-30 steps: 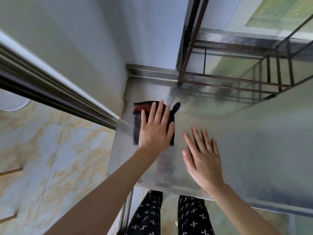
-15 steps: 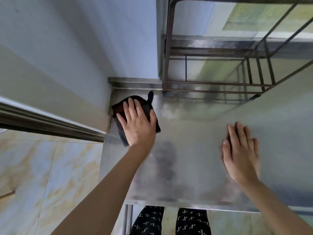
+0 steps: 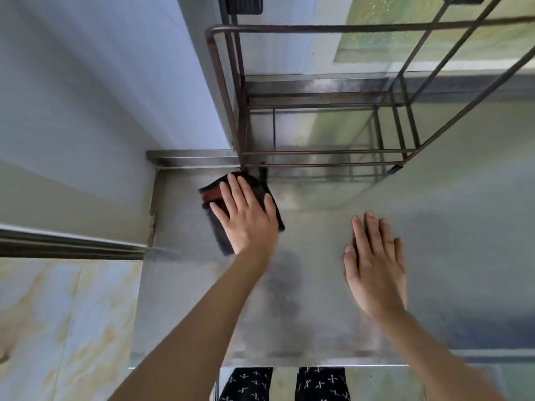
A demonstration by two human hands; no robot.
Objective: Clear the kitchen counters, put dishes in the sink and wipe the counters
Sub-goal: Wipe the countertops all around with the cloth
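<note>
A dark folded cloth [image 3: 212,198] with a red stripe lies on the steel counter [image 3: 463,227] near its back left corner. My left hand [image 3: 246,218] presses flat on the cloth with straight, spread fingers. My right hand [image 3: 373,264] lies flat on the bare counter to the right of it, fingers straight and holding nothing. The cloth's far edge touches the foot of the wire rack.
A brown wire rack [image 3: 318,157] stands at the back of the counter against the wall. The counter's left edge [image 3: 142,285] drops to a marbled tile floor [image 3: 58,328]. A metal rail [image 3: 66,244] runs along the left wall. My patterned trousers [image 3: 283,383] show below the front edge.
My left hand has pushed the cloth toward the back of the counter, up to the rack's foot. My right hand has slid right across the counter. The camera has tilted.
</note>
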